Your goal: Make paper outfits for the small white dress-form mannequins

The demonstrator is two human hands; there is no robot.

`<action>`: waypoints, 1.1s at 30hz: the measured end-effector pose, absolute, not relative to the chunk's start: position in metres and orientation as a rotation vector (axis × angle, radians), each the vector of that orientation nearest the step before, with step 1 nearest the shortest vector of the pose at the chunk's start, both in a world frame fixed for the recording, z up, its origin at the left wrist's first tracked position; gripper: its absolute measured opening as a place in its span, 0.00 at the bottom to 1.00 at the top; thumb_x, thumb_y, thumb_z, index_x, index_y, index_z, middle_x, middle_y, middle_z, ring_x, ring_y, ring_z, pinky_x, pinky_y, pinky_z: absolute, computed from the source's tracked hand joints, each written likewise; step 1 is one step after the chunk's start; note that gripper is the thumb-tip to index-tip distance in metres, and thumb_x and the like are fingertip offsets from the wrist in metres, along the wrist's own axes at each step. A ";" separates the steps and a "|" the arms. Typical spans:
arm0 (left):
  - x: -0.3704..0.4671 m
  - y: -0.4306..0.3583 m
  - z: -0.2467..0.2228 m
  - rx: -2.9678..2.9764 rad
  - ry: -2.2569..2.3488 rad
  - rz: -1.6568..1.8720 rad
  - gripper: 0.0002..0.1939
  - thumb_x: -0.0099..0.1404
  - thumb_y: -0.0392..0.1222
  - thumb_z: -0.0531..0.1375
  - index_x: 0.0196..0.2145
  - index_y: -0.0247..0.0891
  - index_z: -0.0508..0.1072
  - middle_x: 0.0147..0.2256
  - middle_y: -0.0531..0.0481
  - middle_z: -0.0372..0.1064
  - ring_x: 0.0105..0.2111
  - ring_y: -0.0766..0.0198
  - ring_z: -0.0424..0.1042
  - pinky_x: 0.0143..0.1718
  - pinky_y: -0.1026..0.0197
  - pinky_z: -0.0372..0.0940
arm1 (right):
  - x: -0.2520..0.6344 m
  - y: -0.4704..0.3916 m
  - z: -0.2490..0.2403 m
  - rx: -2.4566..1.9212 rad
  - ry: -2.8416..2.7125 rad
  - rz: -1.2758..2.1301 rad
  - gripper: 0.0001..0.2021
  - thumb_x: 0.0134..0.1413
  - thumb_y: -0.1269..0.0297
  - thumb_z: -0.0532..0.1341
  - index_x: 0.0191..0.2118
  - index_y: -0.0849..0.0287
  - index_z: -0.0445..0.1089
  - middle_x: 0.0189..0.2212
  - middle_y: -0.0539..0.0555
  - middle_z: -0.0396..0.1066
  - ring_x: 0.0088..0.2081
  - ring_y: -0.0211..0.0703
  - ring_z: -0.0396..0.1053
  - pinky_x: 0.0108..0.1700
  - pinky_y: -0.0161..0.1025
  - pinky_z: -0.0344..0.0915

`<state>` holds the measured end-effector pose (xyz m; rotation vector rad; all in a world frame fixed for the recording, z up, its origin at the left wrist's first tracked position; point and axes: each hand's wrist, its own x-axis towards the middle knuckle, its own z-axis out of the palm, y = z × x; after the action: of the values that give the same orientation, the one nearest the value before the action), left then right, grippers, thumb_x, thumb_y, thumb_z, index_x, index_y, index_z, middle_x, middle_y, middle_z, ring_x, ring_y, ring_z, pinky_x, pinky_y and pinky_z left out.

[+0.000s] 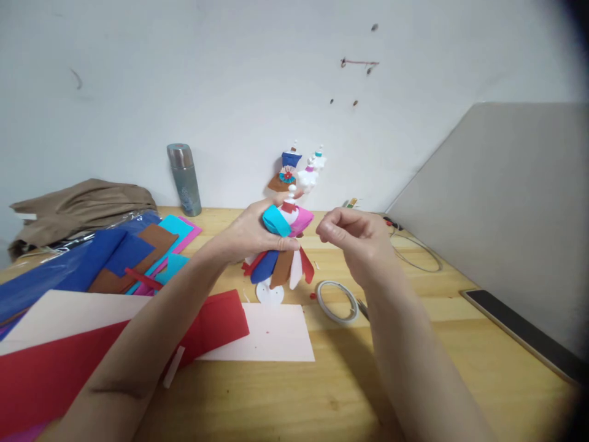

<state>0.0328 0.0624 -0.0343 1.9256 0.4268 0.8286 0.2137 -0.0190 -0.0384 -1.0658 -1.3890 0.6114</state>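
Above the table's middle, my left hand [257,230] is wrapped round the waist of a small figure [276,268]. The figure stands upright, with a turquoise and pink top and a skirt of blue, brown, pale pink and red petals. A white round base shows under the skirt. Just right of the figure, my right hand [356,236] is raised with thumb and fingertips pinched together; what it holds, if anything, is too small to make out. Below lie a roll of white tape [337,317] and a pale pink sheet [276,341].
Coloured sheets [131,253], red paper [221,322] and a brown cloth [92,212] lie at left. A flask [184,181] and more small figures [289,161] stand by the wall. Wire [427,267] and a phone-like dark slab [519,331] are at right.
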 end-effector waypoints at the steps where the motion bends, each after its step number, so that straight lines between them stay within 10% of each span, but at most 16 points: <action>1: 0.035 0.061 -0.035 1.944 0.457 0.879 0.40 0.49 0.42 0.72 0.60 0.41 0.67 0.60 0.41 0.65 0.56 0.49 0.67 0.57 0.51 0.62 | 0.211 -0.023 -0.036 -1.083 -1.403 0.546 0.15 0.46 0.53 0.69 0.20 0.54 0.67 0.19 0.49 0.63 0.24 0.38 0.58 0.28 0.39 0.55; 12: 0.041 0.049 -0.038 2.052 0.534 0.831 0.39 0.54 0.39 0.66 0.63 0.40 0.61 0.40 0.49 0.73 0.38 0.61 0.71 0.45 0.57 0.66 | 0.188 -0.025 -0.049 -1.314 -1.520 -0.032 0.14 0.50 0.67 0.62 0.19 0.55 0.60 0.17 0.47 0.62 0.23 0.37 0.60 0.29 0.39 0.57; 21: 0.017 0.082 -0.039 1.965 0.233 0.600 0.38 0.59 0.40 0.65 0.65 0.43 0.58 0.58 0.43 0.66 0.55 0.55 0.68 0.54 0.56 0.65 | 0.197 -0.019 -0.050 -1.229 -1.605 0.320 0.16 0.54 0.63 0.64 0.19 0.55 0.60 0.15 0.46 0.64 0.21 0.36 0.62 0.28 0.37 0.60; 33: 0.019 0.084 -0.039 1.859 0.232 0.591 0.39 0.56 0.39 0.68 0.63 0.43 0.62 0.52 0.43 0.72 0.50 0.57 0.73 0.50 0.57 0.68 | 0.199 -0.030 -0.038 -1.056 -1.652 0.302 0.03 0.52 0.65 0.64 0.28 0.54 0.72 0.22 0.48 0.70 0.28 0.40 0.67 0.35 0.41 0.64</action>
<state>0.0189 0.0838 -0.0395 1.8588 0.2319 0.5914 0.1993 -0.0303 -0.0382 -1.0560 -1.6521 0.3023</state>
